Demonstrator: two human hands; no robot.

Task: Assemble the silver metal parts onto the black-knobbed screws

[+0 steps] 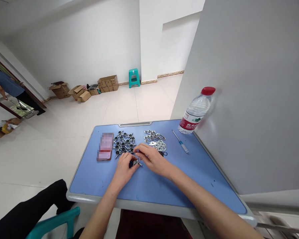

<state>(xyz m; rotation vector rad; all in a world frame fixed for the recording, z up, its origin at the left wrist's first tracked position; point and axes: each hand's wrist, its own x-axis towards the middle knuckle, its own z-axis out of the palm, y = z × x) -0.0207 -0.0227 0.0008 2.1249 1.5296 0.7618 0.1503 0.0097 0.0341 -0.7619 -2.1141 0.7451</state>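
My left hand (pixel 122 168) is closed on a small metal part with black on it (pixel 137 162), low over the blue table (pixel 149 187). Just above that part, my right hand (pixel 153 160) has its thumb and fingers pinched together; whatever they hold is too small to make out. Behind my left hand lies a group of several black-and-silver parts (pixel 124 142) with round black faces and metal stems. Beyond my right hand are several long metal pieces (pixel 153 135) and a pile of flat silver plates with holes (pixel 160 145). Small black pieces (pixel 164 153) show partly beside my right hand.
A screwdriver (pixel 180 142) and a water bottle with a red cap (pixel 196 111) stand to the right, by a grey panel (pixel 249 99). A phone (pixel 105 146) lies at left. Cardboard boxes (pixel 108 84) and a green stool (pixel 134 78) are by the wall. Another person (pixel 8 84) bends at far left.
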